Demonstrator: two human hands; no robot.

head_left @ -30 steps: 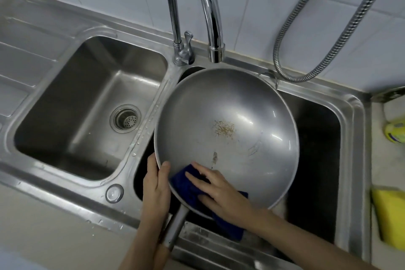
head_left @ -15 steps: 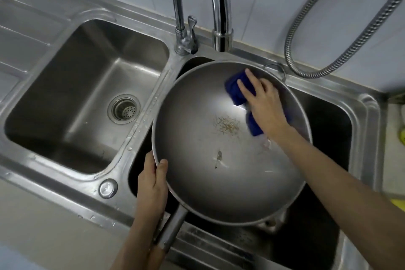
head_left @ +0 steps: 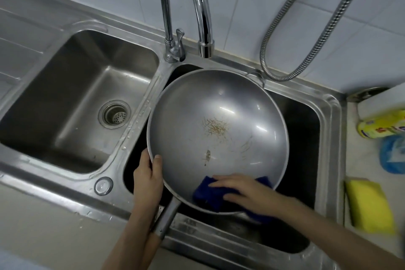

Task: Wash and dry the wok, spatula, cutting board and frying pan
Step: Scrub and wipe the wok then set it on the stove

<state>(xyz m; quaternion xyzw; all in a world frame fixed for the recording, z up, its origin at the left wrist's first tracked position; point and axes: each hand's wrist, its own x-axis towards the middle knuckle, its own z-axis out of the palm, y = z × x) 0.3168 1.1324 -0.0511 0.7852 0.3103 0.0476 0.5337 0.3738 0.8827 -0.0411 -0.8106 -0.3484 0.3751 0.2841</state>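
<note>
A grey steel wok (head_left: 219,129) sits tilted over the right basin of the sink (head_left: 306,120), its handle pointing toward me. Brown scratch-like marks show near its middle. My left hand (head_left: 149,177) grips the wok's near-left rim, thumb inside. My right hand (head_left: 247,190) presses a dark blue cloth (head_left: 208,195) with flat fingers against the inside of the wok at its near edge; part of the cloth hangs over the rim. The spatula, cutting board and frying pan are out of view.
The left basin (head_left: 72,103) has a drain strainer. A chrome faucet (head_left: 203,17) arches over the wok, and a metal hose (head_left: 306,46) loops at the back right. On the right counter lie a yellow sponge (head_left: 370,206), a yellow bottle (head_left: 381,127) and a blue item (head_left: 392,153).
My right hand swept the blue cloth from the wok's near edge up to its far rim and back down to the near edge. My left hand kept its grip on the rim.
</note>
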